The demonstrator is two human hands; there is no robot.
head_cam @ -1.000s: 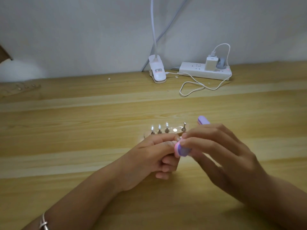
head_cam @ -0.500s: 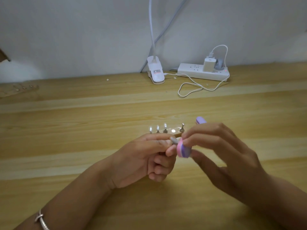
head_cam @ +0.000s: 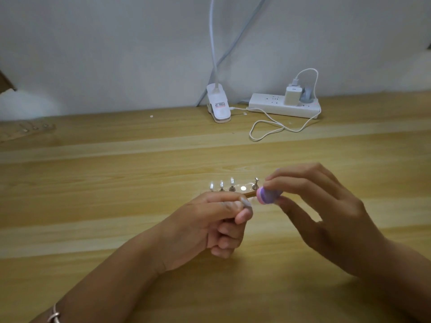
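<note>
My right hand grips a small purple device with a pink front end, pointing left. My left hand pinches a small grey bit between thumb and forefinger, a short gap from the pink end. Just behind both hands, a clear holder on the wooden table carries a row of several small metal bits standing upright.
A white clip lamp base and a white power strip with a charger and a looping white cable sit at the table's far edge by the wall. A wooden strip lies far left.
The grey bit and the pink end of the purple device were together; now my hands have drawn apart, the left holding the bit lower, the right holding the device to the right.
</note>
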